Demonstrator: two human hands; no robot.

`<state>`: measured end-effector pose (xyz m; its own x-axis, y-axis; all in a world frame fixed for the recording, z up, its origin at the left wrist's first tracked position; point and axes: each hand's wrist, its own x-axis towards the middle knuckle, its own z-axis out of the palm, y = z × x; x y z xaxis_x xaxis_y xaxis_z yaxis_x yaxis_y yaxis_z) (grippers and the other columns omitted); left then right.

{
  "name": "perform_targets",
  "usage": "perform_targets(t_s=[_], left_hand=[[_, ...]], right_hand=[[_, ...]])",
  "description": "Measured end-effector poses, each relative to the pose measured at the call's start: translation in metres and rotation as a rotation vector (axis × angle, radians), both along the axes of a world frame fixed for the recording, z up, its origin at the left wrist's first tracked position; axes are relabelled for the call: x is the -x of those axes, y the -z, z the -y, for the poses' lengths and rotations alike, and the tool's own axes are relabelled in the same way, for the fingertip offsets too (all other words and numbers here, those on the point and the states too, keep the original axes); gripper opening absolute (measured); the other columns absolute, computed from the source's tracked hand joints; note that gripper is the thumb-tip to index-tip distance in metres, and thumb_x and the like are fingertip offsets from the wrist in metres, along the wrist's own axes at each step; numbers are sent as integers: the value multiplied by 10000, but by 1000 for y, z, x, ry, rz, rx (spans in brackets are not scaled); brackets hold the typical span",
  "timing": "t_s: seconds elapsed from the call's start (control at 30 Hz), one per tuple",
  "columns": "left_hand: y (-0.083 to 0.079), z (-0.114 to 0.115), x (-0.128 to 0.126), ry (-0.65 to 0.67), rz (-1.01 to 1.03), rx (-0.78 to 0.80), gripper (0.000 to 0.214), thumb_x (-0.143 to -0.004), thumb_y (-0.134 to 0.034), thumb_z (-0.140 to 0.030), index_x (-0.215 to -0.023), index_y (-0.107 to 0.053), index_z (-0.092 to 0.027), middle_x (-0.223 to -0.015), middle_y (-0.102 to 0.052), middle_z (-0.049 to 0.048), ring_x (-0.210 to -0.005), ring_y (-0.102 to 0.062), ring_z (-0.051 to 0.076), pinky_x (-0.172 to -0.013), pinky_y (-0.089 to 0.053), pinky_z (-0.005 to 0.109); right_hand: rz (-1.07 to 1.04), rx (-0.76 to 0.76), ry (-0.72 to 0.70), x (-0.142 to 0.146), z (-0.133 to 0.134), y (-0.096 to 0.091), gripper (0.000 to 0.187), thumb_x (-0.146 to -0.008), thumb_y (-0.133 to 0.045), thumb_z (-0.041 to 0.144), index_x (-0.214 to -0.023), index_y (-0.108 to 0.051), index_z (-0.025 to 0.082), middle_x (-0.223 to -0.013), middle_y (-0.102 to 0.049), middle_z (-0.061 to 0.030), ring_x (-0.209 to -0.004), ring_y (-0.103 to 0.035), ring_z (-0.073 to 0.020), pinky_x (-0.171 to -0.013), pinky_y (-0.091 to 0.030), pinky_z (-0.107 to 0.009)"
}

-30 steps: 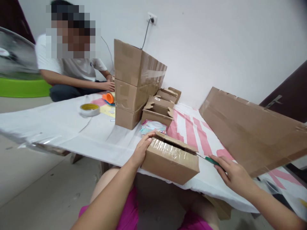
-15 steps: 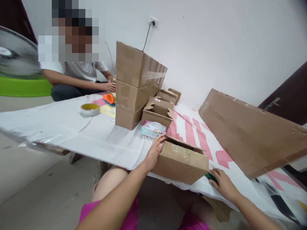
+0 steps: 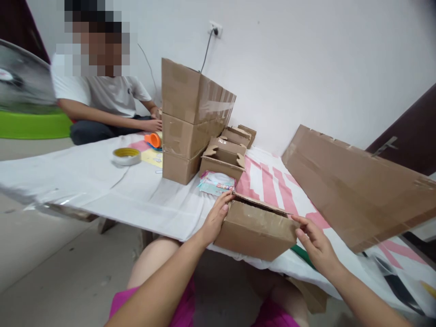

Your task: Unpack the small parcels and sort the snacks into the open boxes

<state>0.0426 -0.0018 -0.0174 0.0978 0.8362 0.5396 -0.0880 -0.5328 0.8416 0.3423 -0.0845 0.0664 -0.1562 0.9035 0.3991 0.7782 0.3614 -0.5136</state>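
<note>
A small cardboard box [image 3: 256, 232] stands at the table's near edge, its top lid slightly raised along the far side. Round its left end my left hand [image 3: 218, 217] is closed, fingers over the upper corner. My right hand [image 3: 315, 240] grips the upper right corner with thumb and fingertips. Under that hand a green strip-like object [image 3: 304, 255] lies on the cloth, partly hidden. Just beyond the box is a pink and light-blue printed packet [image 3: 218, 182].
Stacked taped boxes [image 3: 180, 136] rise left of centre, with open boxes [image 3: 225, 156] beside them. A tape roll [image 3: 126, 157] and an orange object [image 3: 155, 139] lie left. A large cardboard panel [image 3: 357, 190] leans right. A co-worker [image 3: 102, 100] sits across, near a fan [image 3: 23, 81].
My right hand has risen from the green object to the box's upper right corner. The box's lid sits lower than before. My left hand stays on the left end.
</note>
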Motion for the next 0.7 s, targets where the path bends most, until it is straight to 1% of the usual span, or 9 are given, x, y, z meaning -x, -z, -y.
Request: perform_targets(t_s=[0.07,0.13,0.2,0.3,0.37,0.43,0.53,0.6,0.7], left_hand=[[1,1,-1,-21,18,-4,584,-934,-287,-603,-1262,-560,-205,-1450,-407,119,-1393,-317,258,-1177,-186,469],[-1,4,-2,-35,44,-48,645,-919,-237,-647,-1237,-585,-207,-1467,-377,120,-1402,-292,277,-1168,-193,476],[-4,9,-3,-26,28,-105,652,-901,-266,-669,-1194,-624,-210,-1493,-341,112,-1413,-262,297,-1162,-196,472],[-10,14,-4,-3,-19,-116,529,-924,-367,-578,-1132,-673,-201,-1514,-316,102,-1411,-257,300,-1160,-191,456],[-12,16,-6,1,-10,-96,476,-943,-379,-515,-1101,-691,-192,-1515,-317,105,-1407,-264,295,-1157,-192,452],[-13,16,-7,6,10,-85,469,-945,-380,-502,-1086,-699,-189,-1512,-318,107,-1404,-266,295,-1150,-200,451],[-11,15,-7,12,20,-73,461,-943,-386,-501,-1090,-699,-197,-1508,-320,103,-1393,-284,294,-1136,-218,441],[-10,14,-7,16,20,-73,454,-942,-392,-497,-1110,-691,-200,-1504,-325,99,-1387,-293,294,-1130,-227,432],[-8,14,-7,24,30,-75,449,-941,-400,-492,-1122,-688,-199,-1504,-319,97,-1356,-337,297,-1126,-244,426]], right_hand=[[37,-38,-3,1,2,0,348,-926,-492,431,-1230,-533,266,-1136,-609,-71,-909,-598,-196,-792,-526,-346],[86,-87,-5,3,5,-2,340,-916,-519,408,-1225,-534,268,-1130,-598,-70,-878,-590,-191,-781,-525,-347],[130,-130,-5,6,7,-5,320,-920,-515,383,-1218,-535,268,-1119,-592,-73,-865,-589,-195,-784,-524,-363],[202,-219,-19,13,8,-12,287,-921,-514,334,-1196,-543,260,-1151,-582,-90,-998,-577,-235,-852,-507,-408],[253,-313,-53,21,6,-17,289,-910,-532,301,-1194,-544,248,-1172,-576,-102,-1092,-543,-261,-893,-488,-435],[295,-391,-116,33,3,-24,310,-896,-554,265,-1203,-539,234,-1163,-586,-107,-1110,-531,-267,-911,-474,-449],[330,-441,-220,57,-4,-34,305,-886,-559,215,-1190,-548,219,-1100,-618,-99,-1080,-542,-259,-926,-460,-459],[346,-443,-256,74,-10,-39,275,-886,-554,207,-1161,-564,214,-1072,-628,-96,-1062,-544,-258,-926,-455,-464],[377,-406,-262,96,-20,-42,215,-888,-548,210,-1098,-592,215,-1049,-635,-92,-1037,-542,-261,-908,-454,-465]])
